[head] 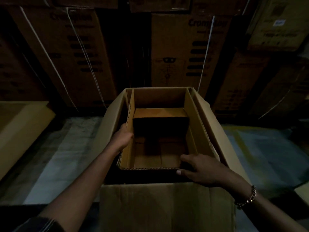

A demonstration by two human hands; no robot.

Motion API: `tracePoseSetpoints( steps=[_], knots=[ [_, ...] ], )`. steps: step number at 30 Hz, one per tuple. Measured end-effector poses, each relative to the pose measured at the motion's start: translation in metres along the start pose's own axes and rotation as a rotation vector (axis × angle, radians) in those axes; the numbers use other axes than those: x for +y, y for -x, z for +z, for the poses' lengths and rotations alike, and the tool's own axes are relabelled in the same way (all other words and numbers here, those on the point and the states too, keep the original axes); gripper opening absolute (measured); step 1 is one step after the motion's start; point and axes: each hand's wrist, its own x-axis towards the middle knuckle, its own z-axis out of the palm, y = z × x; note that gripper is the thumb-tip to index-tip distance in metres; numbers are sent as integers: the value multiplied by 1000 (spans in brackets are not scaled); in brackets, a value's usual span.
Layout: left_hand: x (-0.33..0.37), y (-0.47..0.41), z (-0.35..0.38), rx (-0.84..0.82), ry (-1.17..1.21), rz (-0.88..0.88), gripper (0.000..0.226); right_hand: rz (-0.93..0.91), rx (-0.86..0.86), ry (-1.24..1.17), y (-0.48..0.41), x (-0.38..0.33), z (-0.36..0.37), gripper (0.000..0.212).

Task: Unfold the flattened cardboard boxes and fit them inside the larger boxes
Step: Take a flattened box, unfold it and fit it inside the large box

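A large open cardboard box [215, 131] stands in front of me with its flaps spread outward. Inside it sits an unfolded inner cardboard box [190, 121], open at the top, its corrugated rim showing. My left hand [122, 137] grips the inner box's left wall, fingers hooked over the edge. My right hand [199, 169] holds the near right corner of the inner box's rim, thumb outside and fingers over the edge. A folded cardboard piece [160, 113] lies across the far half inside the inner box. The light is dim.
Tall strapped cartons [66, 52] with printed lettering are stacked close behind the box. A flat cardboard sheet [20, 129] lies at the left. The floor [66, 148] around is pale, with plastic sheeting [270, 151] at the right.
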Motion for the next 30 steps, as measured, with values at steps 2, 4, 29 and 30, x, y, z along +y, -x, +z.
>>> tracePoseSetpoints(
  steps=[2,4,29,30],
  knots=[
    [-2,2,4,-18,-11,-12,59,-10,-23,-8,3,-1,3,20],
    [-3,6,7,-31,-19,-31,59,-11,-36,-28,3,1,4,21],
    [53,-87,-8,-18,-160,92,93,441,-207,-130,-245,81,-11,85],
    [56,-96,-8,-22,-160,87,92,468,-209,-142,-254,85,-6,88]
  ],
)
